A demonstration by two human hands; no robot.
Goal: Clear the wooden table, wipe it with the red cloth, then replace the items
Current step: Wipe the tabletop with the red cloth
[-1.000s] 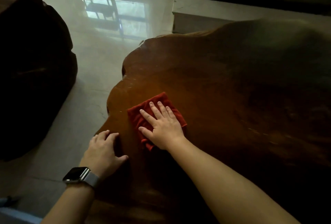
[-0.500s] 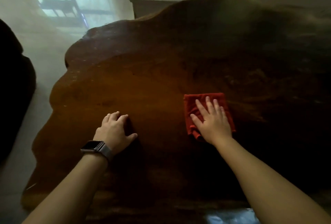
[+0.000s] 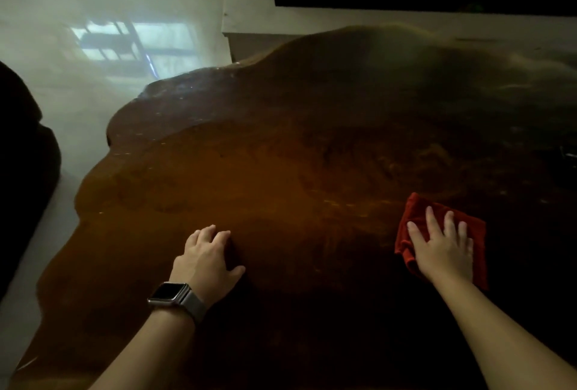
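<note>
Wiping looks to be the step in hand: the right hand [image 3: 443, 249] presses flat, fingers spread, on the red cloth [image 3: 415, 214] at lower right of the wooden table [image 3: 249, 177], the left hand [image 3: 206, 260] braced with fingers loosely bent, holding nothing, with bare wood toward the wavy upper-left edge likely next.

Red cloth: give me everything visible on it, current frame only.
The red cloth is a small, soft, folded fabric piece, roughly rectangular, lying flat on the dark reddish-brown wooden table toward its right side. Its left edge is bunched into wrinkled folds, and its far corner points away from the person. The right hand presses down on it with straight, spread fingers, covering its middle. The left hand rests on the bare wood well apart from it. Nothing else touches the cloth.
</note>
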